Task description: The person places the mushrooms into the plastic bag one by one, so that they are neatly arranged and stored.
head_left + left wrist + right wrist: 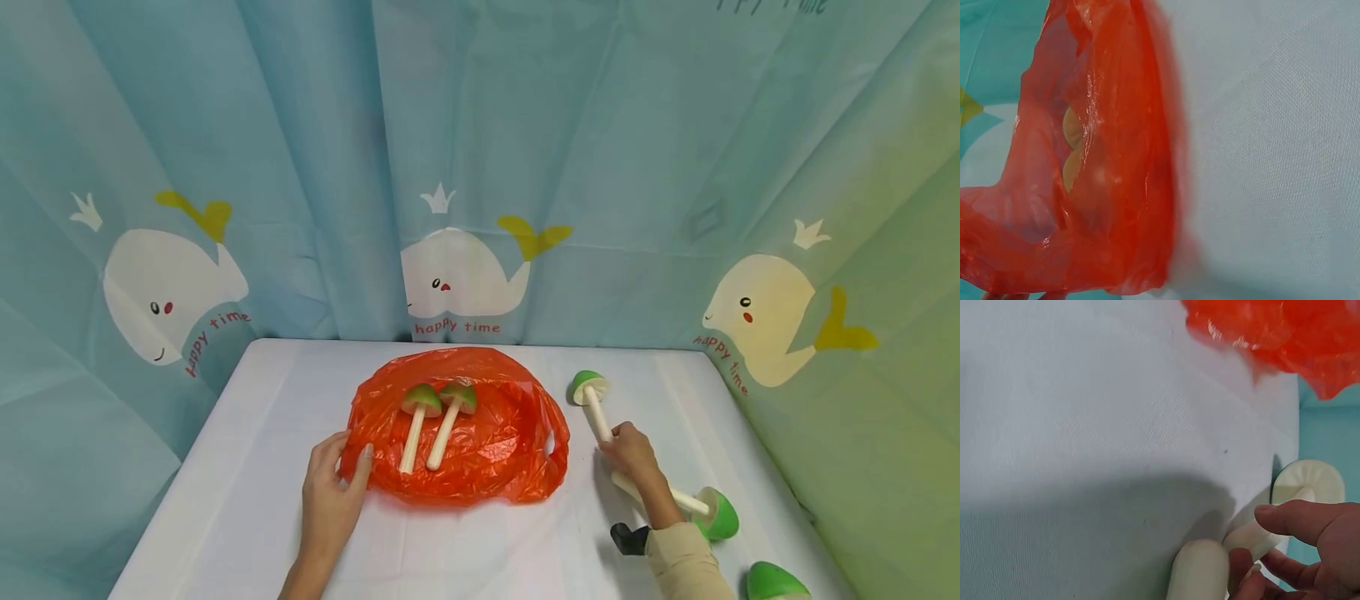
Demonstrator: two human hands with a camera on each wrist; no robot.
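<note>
An open red plastic bag (pixel 487 487) lies on the white table, with two green-capped toy mushrooms (pixel 414 437) inside, side by side. My left hand (pixel 333 479) holds the bag's left edge, thumb over the front; its fingertips (pixel 1025 296) show under the film in the left wrist view. To the right of the bag, my right hand (pixel 633 454) pinches the stem of another toy mushroom (pixel 591 392) between thumb and fingers. Its cap points toward the back. Just below that hand lies a further mushroom stem (pixel 1200 572), partly hidden by the forearm in the head view.
Green-capped mushrooms (pixel 722 512) lie beside the right forearm, and another green cap (pixel 772 579) shows at the lower right. A black piece (pixel 628 539) sticks out at the right wrist. A blue whale-print curtain (pixel 480 125) hangs behind the table.
</note>
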